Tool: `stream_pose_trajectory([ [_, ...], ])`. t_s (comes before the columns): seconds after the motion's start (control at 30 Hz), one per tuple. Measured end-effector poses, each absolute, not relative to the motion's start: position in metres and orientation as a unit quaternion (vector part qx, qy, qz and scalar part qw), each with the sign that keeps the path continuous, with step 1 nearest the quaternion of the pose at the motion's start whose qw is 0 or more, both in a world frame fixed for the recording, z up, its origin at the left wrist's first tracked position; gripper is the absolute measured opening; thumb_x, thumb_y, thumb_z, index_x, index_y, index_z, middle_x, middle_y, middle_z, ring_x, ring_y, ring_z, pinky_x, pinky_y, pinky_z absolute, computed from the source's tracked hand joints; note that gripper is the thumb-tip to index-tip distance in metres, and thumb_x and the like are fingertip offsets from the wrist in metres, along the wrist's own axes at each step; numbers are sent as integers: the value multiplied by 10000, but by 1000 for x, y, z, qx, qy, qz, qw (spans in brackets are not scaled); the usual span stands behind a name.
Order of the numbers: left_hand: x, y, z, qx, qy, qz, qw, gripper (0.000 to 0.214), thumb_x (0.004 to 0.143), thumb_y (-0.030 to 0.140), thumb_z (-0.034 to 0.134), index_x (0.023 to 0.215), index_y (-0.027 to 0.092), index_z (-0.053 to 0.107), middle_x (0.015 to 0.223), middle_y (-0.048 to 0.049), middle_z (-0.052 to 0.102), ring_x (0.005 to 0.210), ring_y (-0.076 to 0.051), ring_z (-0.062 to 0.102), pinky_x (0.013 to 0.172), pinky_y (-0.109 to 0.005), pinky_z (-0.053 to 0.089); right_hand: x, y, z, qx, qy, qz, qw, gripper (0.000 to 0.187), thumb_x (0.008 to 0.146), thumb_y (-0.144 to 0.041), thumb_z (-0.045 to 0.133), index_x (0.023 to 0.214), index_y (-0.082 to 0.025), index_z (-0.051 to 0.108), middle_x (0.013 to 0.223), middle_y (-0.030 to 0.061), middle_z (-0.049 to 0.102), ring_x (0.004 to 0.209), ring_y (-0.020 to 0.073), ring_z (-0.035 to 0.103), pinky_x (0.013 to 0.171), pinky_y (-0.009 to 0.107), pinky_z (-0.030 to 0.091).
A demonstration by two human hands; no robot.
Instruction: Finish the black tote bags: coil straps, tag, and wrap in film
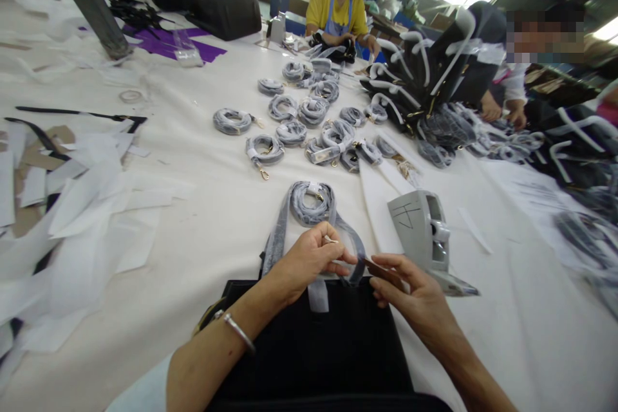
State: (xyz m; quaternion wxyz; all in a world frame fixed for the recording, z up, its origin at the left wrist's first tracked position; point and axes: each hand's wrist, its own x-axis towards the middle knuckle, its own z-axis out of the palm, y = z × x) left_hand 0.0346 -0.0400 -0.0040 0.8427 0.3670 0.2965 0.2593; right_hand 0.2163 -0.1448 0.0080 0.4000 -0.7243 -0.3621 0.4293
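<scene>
A black handbag (309, 347) lies in front of me, its handles (277, 241) wrapped in translucent film and standing up at the far edge. My left hand (316, 254) is closed in a pinch by the right side of the handle; a small white bit shows at its fingers, too small to name. Between the thumb and fingers of my right hand (410, 290) is a flat brown tag (389, 273), close to the handle's base. Just beyond the bag, a wrapped coiled strap (311, 206) sits within the handle loop. A white strip (318, 296) hangs over the bag's top edge.
A grey tape dispenser (418, 232) stands right of my right hand. Several wrapped strap coils (313, 111) spread across the table (183, 244). Paper scraps (96, 206) cover the left side. Black bags (444, 64) are piled at right; co-workers (338, 9) work across the table.
</scene>
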Motion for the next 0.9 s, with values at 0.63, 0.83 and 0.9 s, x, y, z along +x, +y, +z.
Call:
stream_pose_trajectory([
  [0.63, 34, -48, -18, 803, 377, 145, 438, 177, 760, 133, 506, 758, 213, 664, 808, -16, 687, 756, -177, 620, 710, -268, 429, 213, -139, -9, -643, -158, 528, 532, 312, 627, -357, 857, 802, -166, 683, 765, 28, 677, 548, 102, 559, 444, 203, 461],
  [0.83, 34, -46, -10, 727, 406, 179, 524, 99, 681, 147, 524, 695, 178, 618, 758, -6, 625, 659, -137, 553, 593, -226, 388, 210, -142, -10, -617, -162, 520, 568, 342, 668, -426, 826, 847, -197, 644, 933, 54, 726, 536, 93, 564, 458, 214, 472],
  [0.9, 34, -43, -11, 675, 388, 173, 603, 97, 703, 184, 525, 717, 166, 620, 696, 10, 581, 582, -109, 505, 528, -203, 354, 212, -144, -10, -602, -149, 522, 586, 324, 680, -417, 823, 841, -211, 632, 857, 28, 724, 521, 86, 552, 461, 203, 470],
])
